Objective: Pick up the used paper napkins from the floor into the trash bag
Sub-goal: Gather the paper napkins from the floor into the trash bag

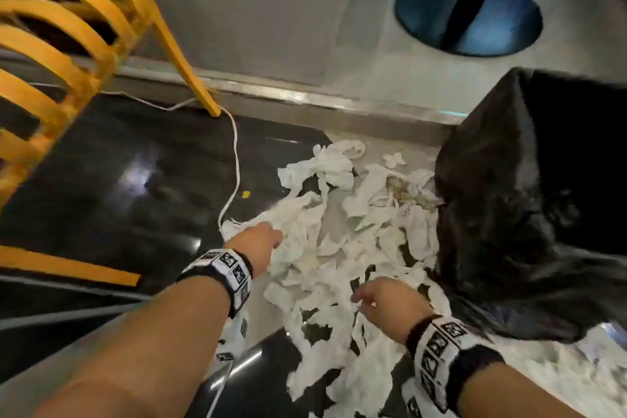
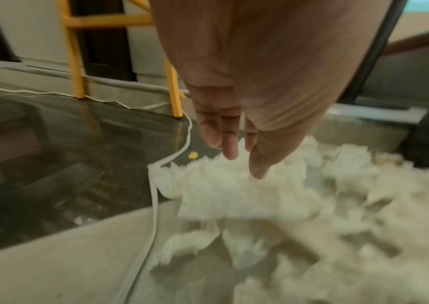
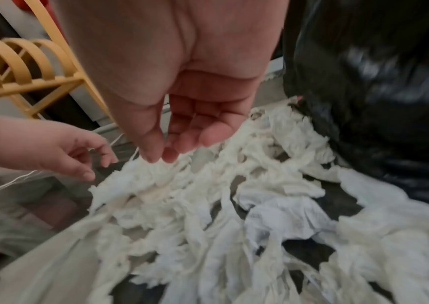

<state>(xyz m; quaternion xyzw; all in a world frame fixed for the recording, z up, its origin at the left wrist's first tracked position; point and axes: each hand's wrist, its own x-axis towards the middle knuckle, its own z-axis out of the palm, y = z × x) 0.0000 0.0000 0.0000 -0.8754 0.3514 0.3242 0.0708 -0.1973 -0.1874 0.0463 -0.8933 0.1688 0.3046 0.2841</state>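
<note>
Many crumpled napkins (image 1: pixel 342 248) sprawl beside trash bag (image 1: pixel 515 200).

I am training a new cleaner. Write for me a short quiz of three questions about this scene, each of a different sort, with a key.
1. True or false: the left hand already grips a napkin.
2. Multiple choice: the black trash bag stands on which side of the pile of napkins? A) the person's left B) the person's right C) behind the yellow chair
3. Fill in: a thin white ___ runs across the floor along the left edge of the pile.

Key
1. False: its fingers reach loosely down to the pile, curled round nothing. The right hand holds nothing either.
2. B
3. cable
</note>
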